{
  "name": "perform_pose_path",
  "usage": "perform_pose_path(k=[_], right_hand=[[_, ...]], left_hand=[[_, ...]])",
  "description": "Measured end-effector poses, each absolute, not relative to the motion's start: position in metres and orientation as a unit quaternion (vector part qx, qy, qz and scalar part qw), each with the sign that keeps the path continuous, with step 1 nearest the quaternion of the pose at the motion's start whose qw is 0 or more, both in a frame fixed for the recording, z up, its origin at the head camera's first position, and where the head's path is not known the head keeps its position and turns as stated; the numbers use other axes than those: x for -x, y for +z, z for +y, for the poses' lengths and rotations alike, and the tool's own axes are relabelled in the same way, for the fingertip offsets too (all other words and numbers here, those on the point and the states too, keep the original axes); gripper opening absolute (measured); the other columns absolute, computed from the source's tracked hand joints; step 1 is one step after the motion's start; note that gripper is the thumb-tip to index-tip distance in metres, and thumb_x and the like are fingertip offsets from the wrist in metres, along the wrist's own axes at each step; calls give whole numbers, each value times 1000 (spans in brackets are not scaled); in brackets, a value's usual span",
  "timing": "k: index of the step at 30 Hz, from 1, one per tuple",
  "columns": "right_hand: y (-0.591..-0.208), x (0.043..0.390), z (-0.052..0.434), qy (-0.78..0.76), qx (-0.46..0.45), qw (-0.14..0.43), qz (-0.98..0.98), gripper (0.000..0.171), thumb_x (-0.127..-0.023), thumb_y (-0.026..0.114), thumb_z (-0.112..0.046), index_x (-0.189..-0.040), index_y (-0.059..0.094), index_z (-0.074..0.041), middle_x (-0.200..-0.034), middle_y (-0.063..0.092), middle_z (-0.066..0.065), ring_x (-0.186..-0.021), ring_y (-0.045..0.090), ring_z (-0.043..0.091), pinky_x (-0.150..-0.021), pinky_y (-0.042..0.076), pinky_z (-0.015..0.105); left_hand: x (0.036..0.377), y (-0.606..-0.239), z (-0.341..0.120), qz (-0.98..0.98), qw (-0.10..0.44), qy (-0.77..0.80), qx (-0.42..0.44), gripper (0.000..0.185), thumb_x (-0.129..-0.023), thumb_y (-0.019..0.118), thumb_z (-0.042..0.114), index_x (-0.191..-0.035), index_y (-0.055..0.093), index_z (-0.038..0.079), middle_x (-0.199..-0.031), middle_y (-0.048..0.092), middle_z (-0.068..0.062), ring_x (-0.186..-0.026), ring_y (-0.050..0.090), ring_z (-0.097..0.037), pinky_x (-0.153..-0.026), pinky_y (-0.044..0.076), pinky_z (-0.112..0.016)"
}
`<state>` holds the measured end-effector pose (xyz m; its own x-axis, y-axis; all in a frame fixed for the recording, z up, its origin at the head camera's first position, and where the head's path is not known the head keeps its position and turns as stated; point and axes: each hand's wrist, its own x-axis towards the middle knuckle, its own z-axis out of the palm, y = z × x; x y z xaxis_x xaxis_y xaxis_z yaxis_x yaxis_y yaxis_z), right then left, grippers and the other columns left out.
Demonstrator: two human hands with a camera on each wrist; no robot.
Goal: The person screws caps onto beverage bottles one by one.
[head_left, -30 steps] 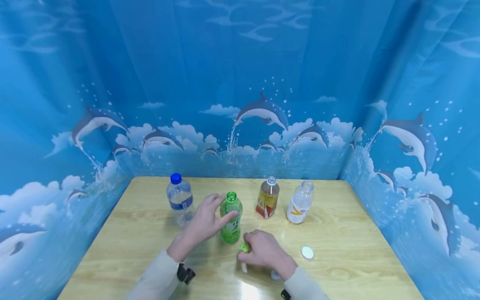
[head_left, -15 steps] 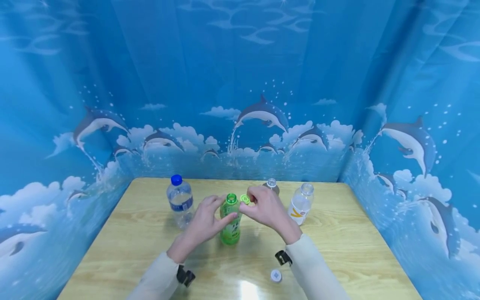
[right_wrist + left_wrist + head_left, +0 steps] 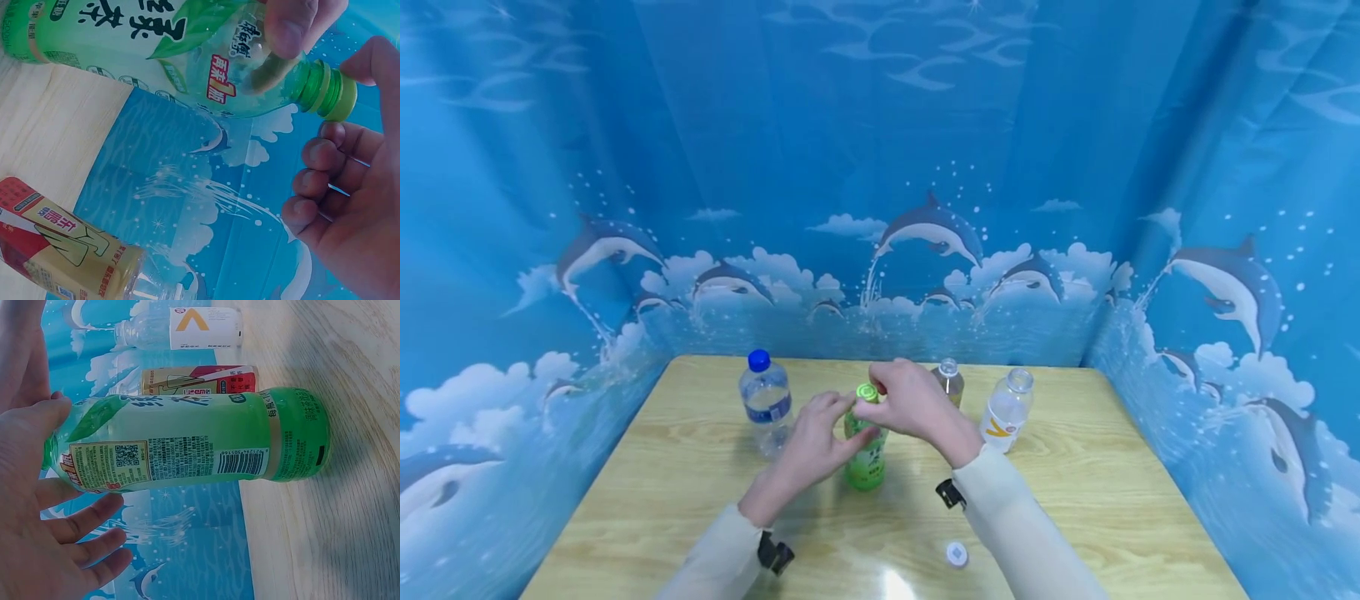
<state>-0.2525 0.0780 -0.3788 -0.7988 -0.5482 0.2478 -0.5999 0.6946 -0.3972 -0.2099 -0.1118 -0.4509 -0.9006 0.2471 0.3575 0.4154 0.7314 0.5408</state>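
Note:
A green tea bottle [image 3: 867, 471] stands upright on the table, its label and barcode facing the left wrist view. My left hand [image 3: 812, 437] holds its upper part between thumb and forefinger; the other fingers stick out loosely beside it in the left wrist view. At the bottle's mouth sits a light green cap [image 3: 342, 100], which my right hand [image 3: 917, 404] pinches between thumb and forefinger. The remaining right fingers are curled in below the cap in the right wrist view. Some green neck thread shows under the cap.
Behind my right hand stands an uncapped brown-and-red label bottle [image 3: 953, 385]. An uncapped clear bottle with a white label [image 3: 1003, 421] is to its right. A blue-capped water bottle [image 3: 765, 404] stands at left. One white cap [image 3: 957, 554] lies near the front.
My right hand has lifted the light green cap from near the tabletop up to the green bottle's mouth and onto it. The left hand has stayed on the bottle.

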Motion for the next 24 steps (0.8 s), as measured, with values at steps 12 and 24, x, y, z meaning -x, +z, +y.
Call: perform_pose_path(k=[12, 24], right_hand=[[-379, 249, 83, 203, -329, 73, -919, 23, -84, 67, -36, -79, 59, -15, -66, 46, -7, -64, 40, 10, -54, 34, 23], [-375, 253, 80, 182, -335, 79, -921, 22, -82, 67, -35, -79, 58, -15, -65, 43, -8, -62, 38, 10, -52, 31, 24]], left_hand=[[209, -456, -111, -916, 140, -326, 184, 68, -93, 76, 53, -145, 63, 12, -114, 71, -4, -112, 65, -25, -98, 55, -53], [213, -454, -109, -920, 157, -308, 183, 66, -94, 77, 52, -144, 64, 10, -109, 70, -3, -107, 64, -23, -93, 56, -48]])
